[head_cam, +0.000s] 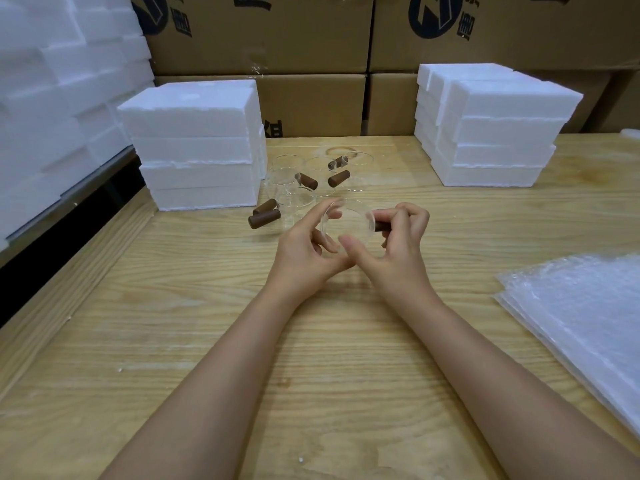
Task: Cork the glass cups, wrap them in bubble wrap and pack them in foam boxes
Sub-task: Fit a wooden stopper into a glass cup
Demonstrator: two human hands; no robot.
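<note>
Gripping a clear glass cup with the left hand, centre of frame; pinching a brown cork against its right side with the right hand. Corking step, seemingly. Next: seating the cork squarely, gently.

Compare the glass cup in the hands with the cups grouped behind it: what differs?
The held cup is off the table, gripped by the left hand; grouped cups sit on it, untouched. The held cup is tipped, mouth toward the camera; grouped cups look upright. The right hand pinches a brown cork at the held cup's side; loose corks lie unheld beside the grouped cups. Shared: clear glass.
</note>
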